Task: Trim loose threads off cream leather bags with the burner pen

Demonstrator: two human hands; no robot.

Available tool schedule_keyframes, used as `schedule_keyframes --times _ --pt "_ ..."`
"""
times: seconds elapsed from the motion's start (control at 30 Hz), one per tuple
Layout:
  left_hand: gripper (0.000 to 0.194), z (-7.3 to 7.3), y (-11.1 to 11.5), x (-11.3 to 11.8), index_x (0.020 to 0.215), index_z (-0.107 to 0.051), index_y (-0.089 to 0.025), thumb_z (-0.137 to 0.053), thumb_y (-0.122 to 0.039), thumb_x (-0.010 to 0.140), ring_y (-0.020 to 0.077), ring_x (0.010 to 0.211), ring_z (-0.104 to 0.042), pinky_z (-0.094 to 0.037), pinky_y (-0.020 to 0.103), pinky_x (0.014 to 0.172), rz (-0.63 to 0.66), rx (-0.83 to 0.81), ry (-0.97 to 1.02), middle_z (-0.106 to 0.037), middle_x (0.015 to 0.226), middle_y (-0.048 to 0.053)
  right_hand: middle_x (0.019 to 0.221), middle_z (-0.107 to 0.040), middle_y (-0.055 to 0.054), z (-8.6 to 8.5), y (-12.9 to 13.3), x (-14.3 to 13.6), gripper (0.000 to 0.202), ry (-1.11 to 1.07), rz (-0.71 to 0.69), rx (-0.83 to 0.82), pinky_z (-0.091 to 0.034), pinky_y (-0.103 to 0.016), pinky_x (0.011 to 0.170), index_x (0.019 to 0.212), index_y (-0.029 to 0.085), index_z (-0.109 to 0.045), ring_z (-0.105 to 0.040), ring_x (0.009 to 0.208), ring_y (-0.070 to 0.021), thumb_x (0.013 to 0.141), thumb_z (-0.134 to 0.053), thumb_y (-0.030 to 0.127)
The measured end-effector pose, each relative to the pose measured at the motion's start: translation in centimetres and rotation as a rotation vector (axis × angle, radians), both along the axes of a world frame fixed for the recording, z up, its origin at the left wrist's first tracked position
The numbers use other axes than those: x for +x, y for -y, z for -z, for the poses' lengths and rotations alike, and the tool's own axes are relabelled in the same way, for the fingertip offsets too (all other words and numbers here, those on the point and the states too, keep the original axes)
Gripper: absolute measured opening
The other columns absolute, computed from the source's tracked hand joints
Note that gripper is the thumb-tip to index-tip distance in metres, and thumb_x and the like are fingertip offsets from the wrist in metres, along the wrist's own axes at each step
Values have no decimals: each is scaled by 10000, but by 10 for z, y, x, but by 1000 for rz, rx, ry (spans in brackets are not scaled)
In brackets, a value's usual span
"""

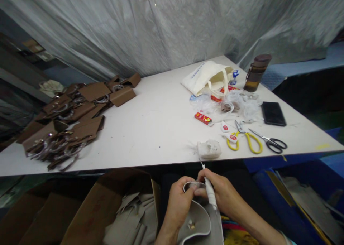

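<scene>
My left hand [177, 200] is closed on the curled edge of a grey leather-like bag piece [197, 216] with pale edges. A small gold-coloured metal fitting [191, 224] sits on its lower flap. Close beside it, my right hand [221, 191] grips a slim tool with a white-wrapped handle [210, 193], its thin tip pointing up toward the table edge. The thumb and fingers of that hand also meet the grey piece's rim, where both hands nearly touch. Just beyond the tip lies a whitish, plastic-wrapped lump [209, 149] on the table. What the fingertips pinch is partly hidden.
On the white table [150, 130] are brown bag pieces [80, 112] at left, yellow-handled scissors [244, 137], black-handled scissors [271, 141], a phone [273, 113], a bottle [257, 73], a tote bag [205, 76] and a red box [203, 118]. Below stand a cardboard box [88, 209] and a blue bin [268, 198].
</scene>
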State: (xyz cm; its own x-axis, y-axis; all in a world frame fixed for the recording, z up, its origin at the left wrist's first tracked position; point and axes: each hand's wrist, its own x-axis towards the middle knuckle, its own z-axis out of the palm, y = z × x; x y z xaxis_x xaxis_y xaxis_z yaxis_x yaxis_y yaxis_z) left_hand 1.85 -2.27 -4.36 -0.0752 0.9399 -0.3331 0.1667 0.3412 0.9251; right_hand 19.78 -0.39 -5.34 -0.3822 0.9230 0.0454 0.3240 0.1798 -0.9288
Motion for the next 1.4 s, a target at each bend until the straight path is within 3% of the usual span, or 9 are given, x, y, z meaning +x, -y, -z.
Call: schedule_keyframes --times 0.1,0.2,0.37,0.57,0.77,1.03,1.23,1.4 --pt "89 -5 3 1 813 -733 -156 -702 -160 729 205 764 -590 -445 278 701 34 21 -4 -700 769 35 761 -619 57 -1 0 -4 201 -40 -20 -89 -384 -221 590 942 244 -584 -551 645 -128 902 -751 348" --pt "206 -8 7 1 877 -684 -173 -714 -110 683 192 791 -590 -449 264 705 45 34 75 -696 818 13 721 -584 71 0 1 -5 237 -74 -27 -165 -351 -217 573 920 234 -576 -508 622 -116 861 -781 338" --pt "286 -6 12 -2 948 -633 -182 -800 -178 715 179 814 -594 -450 269 728 105 18 192 -698 884 14 748 -570 59 5 4 -8 278 -201 -19 -256 -367 -218 581 891 218 -556 -485 649 -119 831 -784 365" --pt "326 -2 20 -19 1027 -697 -177 -742 -84 718 192 932 -619 -466 283 824 162 20 325 -713 988 37 692 -541 72 2 13 -18 145 -139 29 -152 -350 -227 590 855 226 -548 -476 627 -120 844 -690 201" --pt "264 2 31 -42 1033 -750 -182 -792 -364 845 199 976 -642 -475 310 914 -112 143 471 -726 1026 64 715 -556 64 0 25 -27 130 -136 39 8 -372 -231 614 858 230 -555 -491 632 -121 899 -677 210" --pt "293 28 44 -48 898 -766 -149 -804 -425 809 213 900 -667 -504 351 907 -266 93 508 -735 905 78 724 -551 58 2 37 -19 167 -107 114 42 -387 -238 605 850 233 -559 -492 624 -126 911 -708 280" --pt "327 30 43 -52 872 -763 -148 -832 -451 769 204 886 -668 -517 348 902 -375 102 526 -730 892 74 746 -589 39 -24 57 7 221 -90 178 99 -423 -236 588 825 240 -541 -536 638 -134 952 -696 334" --pt "331 34 38 -59 835 -744 -161 -887 -426 698 171 832 -656 -528 311 837 -462 113 584 -715 847 42 849 -686 2 -51 87 63 255 -51 414 285 -524 -225 625 834 252 -574 -656 721 -160 930 -739 422"
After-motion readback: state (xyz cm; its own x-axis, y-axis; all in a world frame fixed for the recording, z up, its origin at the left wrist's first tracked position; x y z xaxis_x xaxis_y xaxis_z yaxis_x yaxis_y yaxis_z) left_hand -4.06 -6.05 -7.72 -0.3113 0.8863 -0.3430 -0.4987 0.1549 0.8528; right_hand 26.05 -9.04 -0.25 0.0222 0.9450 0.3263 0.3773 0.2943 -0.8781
